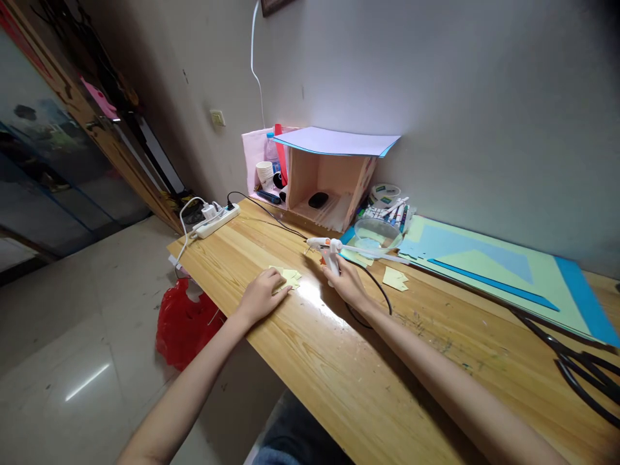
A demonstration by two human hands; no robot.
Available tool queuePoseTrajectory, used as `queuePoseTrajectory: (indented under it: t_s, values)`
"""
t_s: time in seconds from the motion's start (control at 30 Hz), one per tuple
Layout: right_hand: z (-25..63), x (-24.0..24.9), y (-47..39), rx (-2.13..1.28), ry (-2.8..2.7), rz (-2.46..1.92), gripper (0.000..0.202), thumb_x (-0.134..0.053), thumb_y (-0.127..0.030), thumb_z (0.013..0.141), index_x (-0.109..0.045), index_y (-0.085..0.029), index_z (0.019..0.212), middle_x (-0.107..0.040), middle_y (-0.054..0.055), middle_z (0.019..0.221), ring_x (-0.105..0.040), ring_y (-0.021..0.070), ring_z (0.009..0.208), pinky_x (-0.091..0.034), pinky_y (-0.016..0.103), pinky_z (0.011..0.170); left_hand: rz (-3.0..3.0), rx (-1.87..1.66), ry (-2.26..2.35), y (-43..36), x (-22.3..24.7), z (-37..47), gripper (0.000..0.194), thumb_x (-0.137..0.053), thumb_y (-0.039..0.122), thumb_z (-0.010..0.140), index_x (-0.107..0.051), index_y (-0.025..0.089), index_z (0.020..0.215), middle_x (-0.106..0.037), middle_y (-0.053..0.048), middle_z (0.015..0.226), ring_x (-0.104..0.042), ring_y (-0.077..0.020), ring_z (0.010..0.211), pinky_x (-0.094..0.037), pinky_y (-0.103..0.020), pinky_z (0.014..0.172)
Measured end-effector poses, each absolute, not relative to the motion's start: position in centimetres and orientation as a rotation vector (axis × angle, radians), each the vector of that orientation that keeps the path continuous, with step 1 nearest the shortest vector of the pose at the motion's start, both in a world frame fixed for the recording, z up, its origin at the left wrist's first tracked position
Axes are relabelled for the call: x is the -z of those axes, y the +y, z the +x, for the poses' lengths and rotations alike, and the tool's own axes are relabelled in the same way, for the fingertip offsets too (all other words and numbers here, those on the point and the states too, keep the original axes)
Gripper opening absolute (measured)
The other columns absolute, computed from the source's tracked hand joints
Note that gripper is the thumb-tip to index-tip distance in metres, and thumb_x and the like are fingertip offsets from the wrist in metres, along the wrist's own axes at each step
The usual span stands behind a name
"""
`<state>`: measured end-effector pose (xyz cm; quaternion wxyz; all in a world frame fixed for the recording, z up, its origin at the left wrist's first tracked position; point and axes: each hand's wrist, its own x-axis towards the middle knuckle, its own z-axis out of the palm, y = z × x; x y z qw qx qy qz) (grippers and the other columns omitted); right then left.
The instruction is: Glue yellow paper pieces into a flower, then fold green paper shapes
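Note:
My right hand [347, 282] is wrapped round the handle of a white hot glue gun [334, 254], its nozzle pointing left above the table. A long translucent glue stick [372, 252] sticks out of its back. On the wooden table my left hand [264, 296] holds a small pale yellow cut paper piece [291, 278] down, its fingers curled over one side and covering part of it. A similar yellow paper piece [396, 278] lies to the right of the glue gun. The black cord [387, 298] loops behind my right hand.
At the table's left end is a white power strip [216, 221] with plugs. A pink box shelf [324, 194] stands against the wall. To the right are a clear plastic tub [378, 234], markers [400, 213], coloured paper sheets [489, 265] and black scissors [571, 358]. A red bag [181, 323] hangs below the edge.

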<state>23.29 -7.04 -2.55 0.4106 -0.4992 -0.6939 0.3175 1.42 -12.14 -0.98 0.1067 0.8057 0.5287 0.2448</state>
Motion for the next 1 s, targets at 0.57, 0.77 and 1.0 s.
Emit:
queuePoseTrajectory:
  t_s: [0.57,0.77,1.0]
  values:
    - [25.8,3.9,-8.5,-1.023,-1.585,-1.198,0.03,-0.048,-0.04,0.075,-0.054,-0.013,0.086,-0.057,0.005,0.075,-0.05,0.0163,0.066,-0.041,0.028,0.064,2.343,-0.739,1.766,-12.5,3.3,2.1,0.037,-0.046,0.034,0.081,-0.049,0.018,0.114,-0.05,-0.009,0.119,-0.044,-0.0231,0.112,-0.036,-0.039,0.096]
    - [25.7,3.5,-8.8,-1.058,-1.556,-1.198,0.028,-0.048,-0.038,0.075,-0.053,-0.013,0.087,-0.056,0.005,0.076,-0.05,0.0162,0.067,-0.041,0.028,0.064,2.404,-0.683,1.638,-12.2,3.0,1.8,0.038,-0.045,0.032,0.081,-0.049,0.018,0.116,-0.05,-0.01,0.121,-0.045,-0.0224,0.113,-0.036,-0.039,0.097]
    - [25.7,3.6,-8.8,-1.061,-1.556,-1.199,0.029,-0.048,-0.039,0.074,-0.053,-0.013,0.087,-0.056,0.004,0.074,-0.05,0.0157,0.064,-0.041,0.028,0.061,2.27,-0.89,1.64,-12.2,2.0,1.5,0.029,-0.034,0.027,0.087,-0.052,0.021,0.109,-0.053,-0.007,0.116,-0.047,-0.0175,0.11,-0.036,-0.035,0.097]
